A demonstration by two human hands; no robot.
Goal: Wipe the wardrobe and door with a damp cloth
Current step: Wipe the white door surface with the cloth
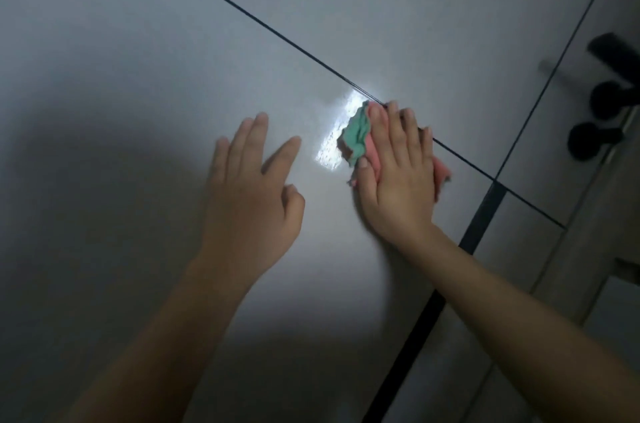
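A glossy pale grey wardrobe panel (173, 59) fills most of the view. My right hand (398, 176) lies flat with straight fingers, pressing a green and pink cloth (356, 135) against the panel beside a thin dark seam (242, 12). A wet, shining streak (337, 131) shows just left of the cloth. My left hand (254, 187) is flat against the panel to the left, fingers spread and holding nothing.
A black vertical strip (481, 218) runs along the panel's right edge below the seam. Further right, a dark door handle with round knobs (602, 104) sits on a neighbouring surface. Another thin seam (554, 66) runs down the upper right.
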